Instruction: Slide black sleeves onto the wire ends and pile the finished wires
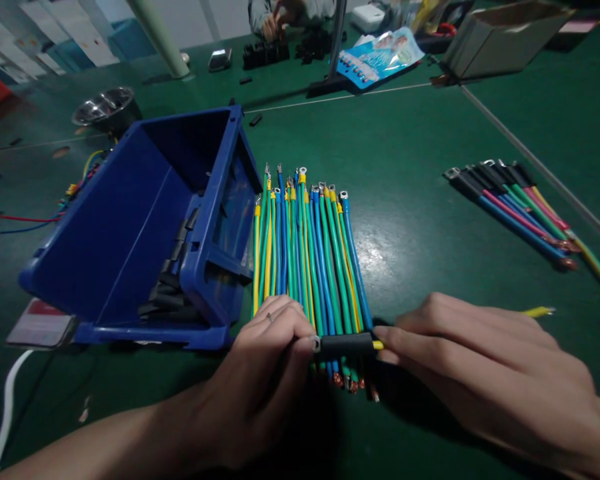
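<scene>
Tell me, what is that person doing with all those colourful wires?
A person pinches one yellow wire between both hands: the left hand at its metal end, the right hand at the other side. A black tube sits around the wire between them. Under it, a row of wires in blue, green and yellow lies on the green table. Beside them a blue bin lies tipped, with black tube pieces inside.

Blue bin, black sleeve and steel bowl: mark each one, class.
blue bin (130, 220), head view, bare inner wall
black sleeve (347, 344), head view, its middle
steel bowl (103, 105), head view, shiny inside
</scene>
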Demonstrator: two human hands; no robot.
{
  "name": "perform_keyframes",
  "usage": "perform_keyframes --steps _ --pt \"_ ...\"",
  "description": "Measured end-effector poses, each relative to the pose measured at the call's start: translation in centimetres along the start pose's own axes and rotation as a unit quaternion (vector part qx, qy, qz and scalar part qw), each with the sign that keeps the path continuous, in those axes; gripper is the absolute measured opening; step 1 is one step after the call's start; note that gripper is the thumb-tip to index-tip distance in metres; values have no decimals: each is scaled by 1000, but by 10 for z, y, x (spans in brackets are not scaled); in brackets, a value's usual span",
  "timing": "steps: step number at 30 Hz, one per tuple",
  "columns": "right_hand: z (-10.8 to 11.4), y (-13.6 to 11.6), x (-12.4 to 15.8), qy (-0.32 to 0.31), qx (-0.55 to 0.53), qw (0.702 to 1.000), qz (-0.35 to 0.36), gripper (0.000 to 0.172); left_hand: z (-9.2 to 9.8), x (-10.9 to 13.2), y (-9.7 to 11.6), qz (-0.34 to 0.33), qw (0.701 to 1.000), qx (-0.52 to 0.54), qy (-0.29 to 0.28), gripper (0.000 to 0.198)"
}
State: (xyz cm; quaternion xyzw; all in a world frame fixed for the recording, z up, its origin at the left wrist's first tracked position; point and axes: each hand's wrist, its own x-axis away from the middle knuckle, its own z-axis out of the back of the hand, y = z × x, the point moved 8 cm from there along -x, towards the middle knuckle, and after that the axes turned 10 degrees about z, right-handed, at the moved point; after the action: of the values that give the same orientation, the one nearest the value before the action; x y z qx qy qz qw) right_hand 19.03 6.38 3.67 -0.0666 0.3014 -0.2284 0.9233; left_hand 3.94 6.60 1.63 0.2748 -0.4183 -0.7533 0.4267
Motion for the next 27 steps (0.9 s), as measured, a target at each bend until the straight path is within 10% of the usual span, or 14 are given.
perform_keyframes --steps 27 --pt "-7 2 5 -12 -33 999 -8 8 -5 9 -22 44 996 -62 47 16"
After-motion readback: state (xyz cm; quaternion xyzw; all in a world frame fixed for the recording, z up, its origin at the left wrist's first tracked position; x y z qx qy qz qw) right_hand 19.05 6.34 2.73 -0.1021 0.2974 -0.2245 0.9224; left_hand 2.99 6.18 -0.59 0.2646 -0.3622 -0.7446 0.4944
